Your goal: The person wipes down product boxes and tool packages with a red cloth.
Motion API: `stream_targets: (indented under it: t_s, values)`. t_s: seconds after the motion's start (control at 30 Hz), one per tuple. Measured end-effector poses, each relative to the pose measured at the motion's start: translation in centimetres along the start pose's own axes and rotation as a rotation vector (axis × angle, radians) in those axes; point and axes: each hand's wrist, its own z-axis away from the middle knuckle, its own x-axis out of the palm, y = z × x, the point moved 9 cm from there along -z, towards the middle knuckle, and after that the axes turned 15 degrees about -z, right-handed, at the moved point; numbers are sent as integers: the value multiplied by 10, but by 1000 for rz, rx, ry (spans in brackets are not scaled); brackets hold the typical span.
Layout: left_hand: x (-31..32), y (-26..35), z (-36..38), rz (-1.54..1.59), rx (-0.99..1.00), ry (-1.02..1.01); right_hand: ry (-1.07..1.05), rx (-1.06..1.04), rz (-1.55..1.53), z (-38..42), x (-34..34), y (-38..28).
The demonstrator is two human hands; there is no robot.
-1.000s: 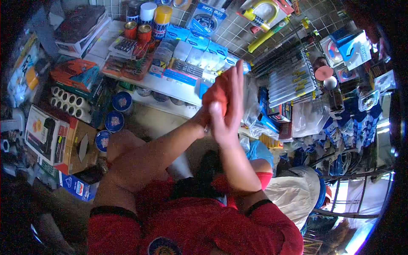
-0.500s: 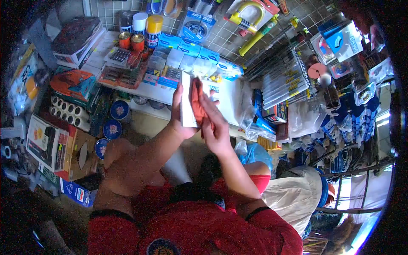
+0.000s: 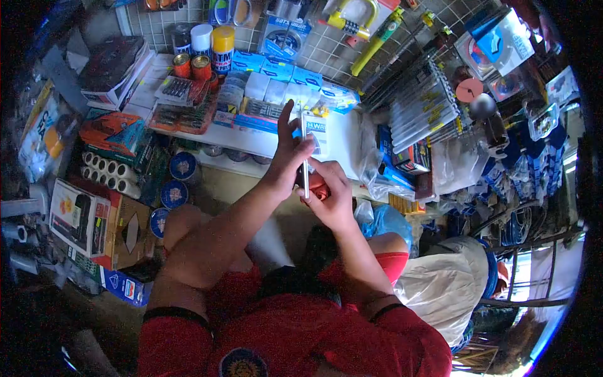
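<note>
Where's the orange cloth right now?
In the head view, the orange cloth sits mid-frame, bunched in the right hand, just below the white pack that the left hand holds in front of the shelf.

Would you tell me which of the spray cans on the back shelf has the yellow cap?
The rightmost spray can, nearest the blue boxes; the white-capped can stands to its left.

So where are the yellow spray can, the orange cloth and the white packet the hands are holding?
yellow spray can (image 3: 222, 44), head view, on its yellow cap.
orange cloth (image 3: 318, 186), head view, on the bunched fold.
white packet (image 3: 315, 131), head view, on its printed front.
</note>
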Motion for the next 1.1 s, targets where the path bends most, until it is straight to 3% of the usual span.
stream_targets:
  t_s: [0.1, 0.2, 0.3, 0.37, 0.43, 0.47, 0.6, 0.7, 0.83, 0.9, 0.97, 1.03, 1.1]
  values:
    - [-4, -2, -2, -131, 98, -17, 37, -83, 91, 4, -4, -4]
    - [-3, 0, -4, -188, 165, -30, -59, -8, -271, 3, -6, 8]
    - [-1, 5, -4, -232, 189, -42, -99, 22, -278, -4, -16, 10]
    - [2, 2, -5, -91, 111, -74, -121, 50, -402, -5, -17, 0]
    - [4, 1, -3, -153, 99, -104, -63, 230, -561, -2, -16, 3]
    - [7, 2, -2, -200, 126, -117, -131, 189, -465, -2, -16, 2]
    - [12, -8, 3, -274, 125, -185, -75, 259, -602, 6, -15, 7]
    - [14, -15, 4, -333, 148, -221, -104, 444, -697, 17, -11, 21]
    - [1, -42, 8, -449, 65, -239, -169, 187, -400, 14, -23, 8]
    - [-2, -53, 8, -485, -6, -218, -147, 328, -503, 24, -22, 29]
    - [0, -59, 5, -592, 1, -243, -104, 320, -510, 25, -26, 34]
    - [-3, -66, 3, -546, 24, -223, -82, 61, -186, 24, -36, 19]
    - [8, -63, 4, -480, -28, -191, -30, 117, -174, 26, -43, 17]
